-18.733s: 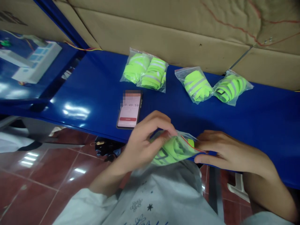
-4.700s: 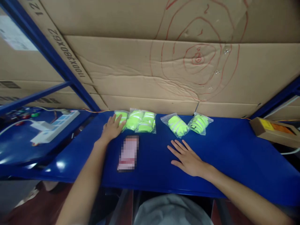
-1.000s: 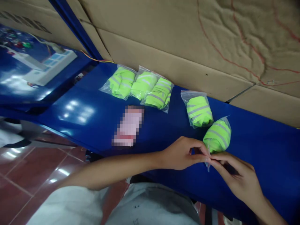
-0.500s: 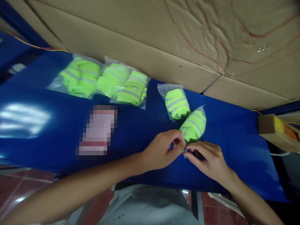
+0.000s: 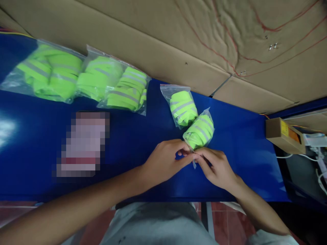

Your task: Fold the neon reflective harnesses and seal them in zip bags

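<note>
A clear plastic bag (image 5: pixel 200 131) with a rolled neon yellow-green strap, striped in grey, lies tilted at the middle right of the table. My left hand (image 5: pixel 170 158) pinches the near end of this bag, thumb and forefinger pressed together. Right beside it, my right hand (image 5: pixel 216 166) grips the same gathered end, and a bit of loose plastic hangs below the fingertips. A second bag (image 5: pixel 182 107) with a similar roll touches it on the far left side. Further left lie several more bagged neon rolls (image 5: pixel 127 90), partly overlapping each other.
The blue table (image 5: pixel 127 143) runs up to a cardboard wall (image 5: pixel 153 51) with red wires. A blurred-out, phone-shaped object (image 5: pixel 83 143) lies at the left. On the right stand a small cardboard box (image 5: pixel 283 136) and white cables (image 5: pixel 320 166).
The view has shifted, so the things on the table appear further left. My fingertips have come closer together at the bag's end; both hands still hold it.
</note>
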